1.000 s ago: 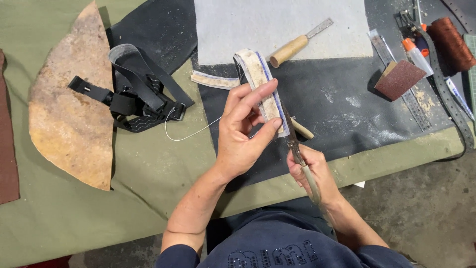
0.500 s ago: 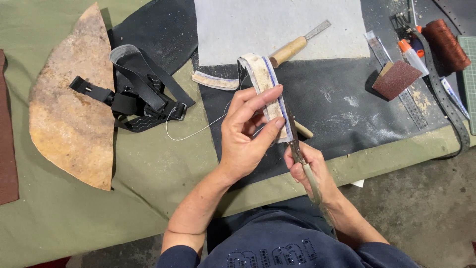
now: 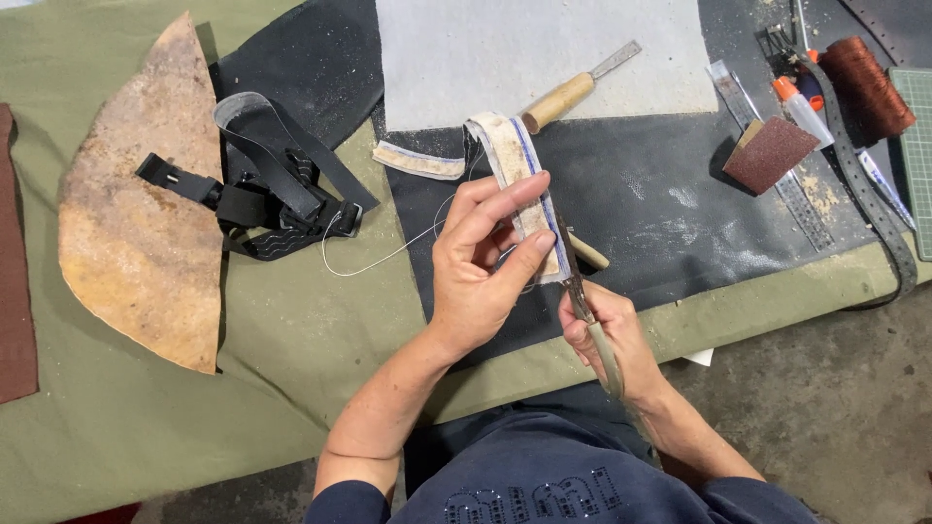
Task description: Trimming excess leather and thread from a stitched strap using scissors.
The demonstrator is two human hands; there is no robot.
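Left hand (image 3: 481, 267) pinches a pale leather strap (image 3: 519, 184) with blue edge stitching, fingers (image 3: 505, 209) closed flat along it, holding it above the black leather sheet (image 3: 660, 209) at bench centre. Right hand (image 3: 607, 325) at 5 o'clock of the left, fingers wrapped shut around a pliers-like tool (image 3: 582, 291) whose tip meets the strap's lower end. White thread (image 3: 379, 257) trails toward 9 o'clock. Wooden-handled chisel (image 3: 573, 92) at 12 o'clock, sanding block (image 3: 772, 155) at 2, black strap bundle (image 3: 272, 189) at 10, tan hide (image 3: 146, 204) at far left on the bench (image 3: 291, 388).
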